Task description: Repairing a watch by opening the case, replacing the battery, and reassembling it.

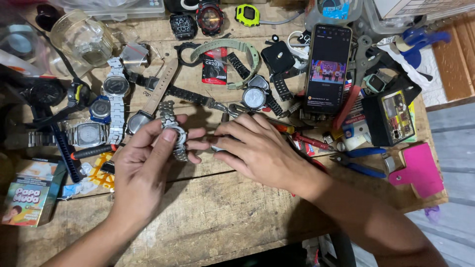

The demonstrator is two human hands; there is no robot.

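Head view: steel watch (174, 132) between both hands

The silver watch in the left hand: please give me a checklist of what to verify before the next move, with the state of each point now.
1. Left hand grips the silver watch firmly, thumb on the case: ok.
2. Watch is lifted off the wooden table, apart from the other watches: ok.
3. Right hand has the small part under its fingers: cannot tell, the fingers hide it.
4. Blue-handled pliers lie within easy reach of the right hand: ok.
5. Phone stands away from both hands: ok.
6. Working area around the hands is uncluttered: not ok, watches and tools crowd it.
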